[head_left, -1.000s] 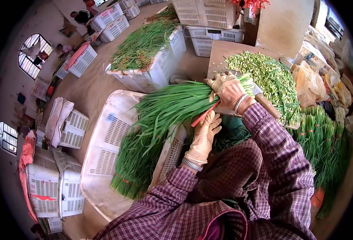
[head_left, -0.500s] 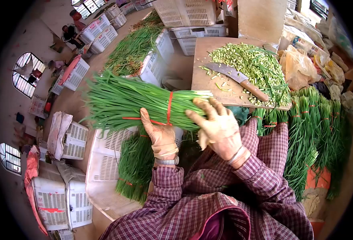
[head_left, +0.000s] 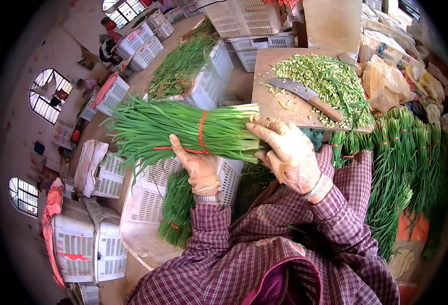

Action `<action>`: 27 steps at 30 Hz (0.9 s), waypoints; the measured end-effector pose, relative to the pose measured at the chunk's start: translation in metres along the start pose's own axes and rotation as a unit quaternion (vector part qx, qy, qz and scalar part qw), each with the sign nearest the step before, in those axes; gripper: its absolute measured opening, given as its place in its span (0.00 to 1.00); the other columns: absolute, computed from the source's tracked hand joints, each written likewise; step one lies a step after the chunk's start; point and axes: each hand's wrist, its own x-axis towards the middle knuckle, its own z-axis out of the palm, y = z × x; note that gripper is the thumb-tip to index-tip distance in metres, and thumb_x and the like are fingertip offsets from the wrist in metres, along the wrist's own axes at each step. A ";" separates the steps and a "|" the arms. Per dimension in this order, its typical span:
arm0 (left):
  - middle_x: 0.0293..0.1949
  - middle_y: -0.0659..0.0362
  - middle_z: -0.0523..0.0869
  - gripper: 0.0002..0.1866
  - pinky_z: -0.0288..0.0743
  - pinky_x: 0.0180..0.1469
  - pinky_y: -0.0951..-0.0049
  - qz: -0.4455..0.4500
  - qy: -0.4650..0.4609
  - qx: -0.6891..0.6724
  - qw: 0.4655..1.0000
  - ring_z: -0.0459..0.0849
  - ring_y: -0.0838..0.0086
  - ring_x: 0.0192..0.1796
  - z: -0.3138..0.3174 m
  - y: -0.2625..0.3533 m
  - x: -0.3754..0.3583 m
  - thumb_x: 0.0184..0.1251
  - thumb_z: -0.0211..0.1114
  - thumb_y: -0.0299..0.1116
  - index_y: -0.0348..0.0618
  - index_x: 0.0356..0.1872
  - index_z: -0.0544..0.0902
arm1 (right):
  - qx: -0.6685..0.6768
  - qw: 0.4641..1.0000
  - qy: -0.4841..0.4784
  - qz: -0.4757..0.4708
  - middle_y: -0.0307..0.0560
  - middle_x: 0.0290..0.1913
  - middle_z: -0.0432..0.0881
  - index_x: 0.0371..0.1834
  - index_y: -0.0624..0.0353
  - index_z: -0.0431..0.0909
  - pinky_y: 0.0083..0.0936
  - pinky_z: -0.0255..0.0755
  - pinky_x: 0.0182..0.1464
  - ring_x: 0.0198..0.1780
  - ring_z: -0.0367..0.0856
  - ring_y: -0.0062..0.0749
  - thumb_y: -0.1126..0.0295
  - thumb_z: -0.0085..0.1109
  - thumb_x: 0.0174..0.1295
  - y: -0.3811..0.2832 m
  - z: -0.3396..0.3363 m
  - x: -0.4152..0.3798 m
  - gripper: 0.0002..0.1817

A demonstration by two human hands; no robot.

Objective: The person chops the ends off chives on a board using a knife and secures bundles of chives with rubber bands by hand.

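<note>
Leafy bundle point(head_left: 168, 124) in left hand point(head_left: 198, 170) above crate point(head_left: 137, 223), right hand point(head_left: 291, 157) half-spread against stems point(head_left: 243, 145), board point(head_left: 262, 66) close at far right, knife point(head_left: 301, 91) atop

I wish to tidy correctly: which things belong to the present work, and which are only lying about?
Seems in use:
- red-banded bunch of long green stalks
- brown-handled curved metal knife
- flat brown board
- chopped pale-green pieces
- slotted white plastic crate holding greens, nearest

Seems lying about:
- crumpled translucent plastic bags
- red-draped white plastic crate, far left
</note>
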 end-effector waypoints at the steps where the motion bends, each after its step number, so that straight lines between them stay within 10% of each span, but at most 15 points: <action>1: 0.70 0.56 0.75 0.41 0.72 0.71 0.52 -0.007 -0.001 0.010 1.000 0.75 0.61 0.68 0.000 0.005 -0.001 0.65 0.70 0.61 0.49 0.72 0.72 | 0.019 1.000 0.007 0.004 0.50 0.51 0.84 0.62 0.52 0.80 0.41 0.77 0.54 0.53 0.82 0.49 0.70 0.68 0.59 0.005 0.010 -0.008 0.25; 4: 0.73 0.55 0.73 0.40 0.69 0.73 0.47 -0.035 0.015 -0.070 0.997 0.72 0.58 0.72 -0.030 0.011 0.016 0.66 0.68 0.62 0.49 0.73 0.72 | -0.089 0.965 -0.210 0.132 0.51 0.49 0.84 0.61 0.53 0.80 0.40 0.78 0.55 0.53 0.83 0.48 0.70 0.66 0.60 0.070 0.037 -0.073 0.23; 12: 0.79 0.56 0.65 0.41 0.49 0.81 0.42 0.041 -0.058 0.044 0.997 0.61 0.54 0.79 -0.074 -0.006 0.036 0.71 0.60 0.65 0.53 0.78 0.67 | 0.021 0.997 0.036 0.063 0.49 0.59 0.83 0.64 0.54 0.79 0.37 0.77 0.60 0.58 0.81 0.47 0.73 0.64 0.59 -0.018 -0.013 0.003 0.26; 16: 0.80 0.57 0.61 0.37 0.49 0.82 0.46 -0.026 -0.074 -0.028 0.997 0.58 0.59 0.81 -0.051 0.002 0.015 0.78 0.51 0.63 0.54 0.79 0.63 | -0.009 0.997 -0.032 -0.074 0.46 0.68 0.77 0.71 0.48 0.73 0.40 0.73 0.65 0.65 0.76 0.48 0.73 0.64 0.56 -0.011 0.022 0.009 0.34; 20: 0.82 0.58 0.57 0.34 0.49 0.83 0.48 0.127 -0.085 0.160 0.975 0.58 0.62 0.81 -0.067 -0.002 0.015 0.84 0.41 0.59 0.54 0.81 0.56 | -0.101 0.957 -0.260 0.084 0.44 0.38 0.85 0.47 0.56 0.83 0.42 0.79 0.43 0.40 0.85 0.47 0.68 0.62 0.63 0.093 0.064 -0.088 0.11; 22: 0.81 0.57 0.60 0.34 0.53 0.82 0.51 0.000 -0.019 0.018 1.000 0.63 0.61 0.79 -0.078 0.013 0.020 0.83 0.43 0.59 0.53 0.80 0.59 | -0.036 0.984 -0.153 0.084 0.47 0.40 0.86 0.38 0.59 0.85 0.40 0.79 0.45 0.43 0.85 0.47 0.68 0.63 0.64 0.071 0.043 -0.080 0.06; 24: 0.76 0.54 0.69 0.34 0.64 0.78 0.56 0.066 -0.009 0.120 0.991 0.70 0.64 0.74 -0.060 0.006 0.011 0.79 0.51 0.60 0.55 0.78 0.62 | -0.019 0.997 -0.067 0.031 0.51 0.44 0.88 0.39 0.63 0.85 0.38 0.79 0.49 0.46 0.86 0.48 0.68 0.63 0.65 0.057 0.024 -0.057 0.09; 27: 0.69 0.54 0.77 0.37 0.73 0.72 0.58 0.036 -0.019 0.104 0.994 0.78 0.63 0.68 -0.043 0.008 0.005 0.73 0.62 0.59 0.45 0.74 0.69 | 0.145 0.964 -0.062 0.215 0.57 0.54 0.86 0.47 0.72 0.85 0.35 0.78 0.55 0.53 0.85 0.50 0.65 0.62 0.70 0.035 0.007 -0.024 0.16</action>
